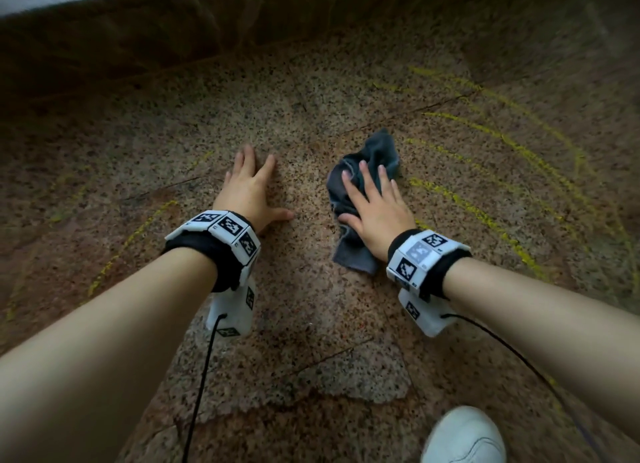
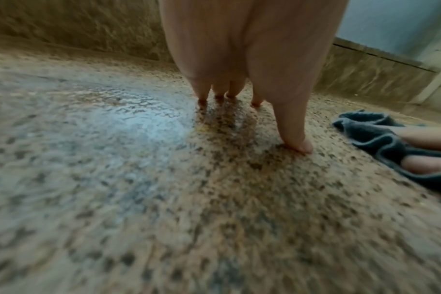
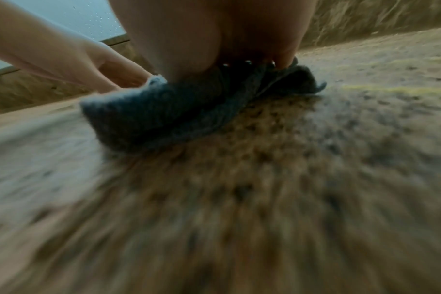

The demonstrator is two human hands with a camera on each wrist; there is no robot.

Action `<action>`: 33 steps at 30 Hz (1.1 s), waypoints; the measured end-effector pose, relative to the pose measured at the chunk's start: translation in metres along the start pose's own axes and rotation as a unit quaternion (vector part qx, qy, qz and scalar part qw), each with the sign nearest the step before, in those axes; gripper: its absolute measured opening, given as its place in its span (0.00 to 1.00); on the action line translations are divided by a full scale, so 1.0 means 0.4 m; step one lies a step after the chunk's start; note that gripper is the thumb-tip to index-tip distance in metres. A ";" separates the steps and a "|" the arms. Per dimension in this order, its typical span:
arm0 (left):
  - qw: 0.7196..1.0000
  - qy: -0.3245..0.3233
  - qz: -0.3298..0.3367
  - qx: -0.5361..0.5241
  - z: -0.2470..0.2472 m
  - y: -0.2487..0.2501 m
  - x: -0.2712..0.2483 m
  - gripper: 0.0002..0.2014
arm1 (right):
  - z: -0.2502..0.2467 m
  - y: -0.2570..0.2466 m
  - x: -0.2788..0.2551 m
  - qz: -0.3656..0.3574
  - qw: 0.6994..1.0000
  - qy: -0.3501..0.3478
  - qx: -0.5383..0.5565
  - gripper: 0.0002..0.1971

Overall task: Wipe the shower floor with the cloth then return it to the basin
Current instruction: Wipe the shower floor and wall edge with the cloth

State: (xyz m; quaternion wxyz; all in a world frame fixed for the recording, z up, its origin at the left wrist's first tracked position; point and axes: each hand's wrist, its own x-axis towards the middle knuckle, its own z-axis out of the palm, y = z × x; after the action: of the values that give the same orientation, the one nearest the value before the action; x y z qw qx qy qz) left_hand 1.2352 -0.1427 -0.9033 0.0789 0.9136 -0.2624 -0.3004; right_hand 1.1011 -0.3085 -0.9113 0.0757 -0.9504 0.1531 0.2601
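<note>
A crumpled dark blue-grey cloth (image 1: pixel 363 192) lies on the speckled granite shower floor (image 1: pixel 311 306). My right hand (image 1: pixel 372 199) presses flat on the cloth with straight, spread fingers. In the right wrist view the cloth (image 3: pixel 164 117) bunches under the palm. My left hand (image 1: pixel 251 185) rests flat on the bare floor to the left of the cloth, fingers spread. The left wrist view shows its fingertips (image 2: pixel 300 143) touching the floor, with the cloth (image 2: pixel 370 135) off to the right. No basin is in view.
Yellow curved streaks (image 1: pixel 502 185) mark the floor to the right of the cloth, fainter ones (image 1: pixel 135 234) to the left. A dark stone kerb (image 1: pixel 173 40) runs along the far side. My white shoe (image 1: pixel 464 438) stands at the bottom right. A wet sheen (image 2: pixel 129 121) shows by the left hand.
</note>
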 end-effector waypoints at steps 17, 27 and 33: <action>1.000 0.000 0.004 0.020 -0.001 0.000 0.001 0.52 | 0.026 -0.019 -0.050 -0.027 1.000 -0.005 -0.009 0.40; 1.000 0.000 0.003 0.020 0.000 0.003 -0.004 0.51 | -0.021 -0.023 0.029 -0.013 1.000 0.007 0.019 0.37; 1.000 -0.002 0.001 0.025 0.000 0.004 -0.003 0.52 | -0.053 -0.047 0.068 0.017 0.996 0.005 0.084 0.38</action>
State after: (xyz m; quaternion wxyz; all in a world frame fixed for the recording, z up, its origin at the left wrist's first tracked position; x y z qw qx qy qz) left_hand 1.2335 -0.1435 -0.9021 0.0555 0.9145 -0.2706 -0.2955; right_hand 1.1398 -0.3023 -0.9060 0.1498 -0.9393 0.1910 0.2427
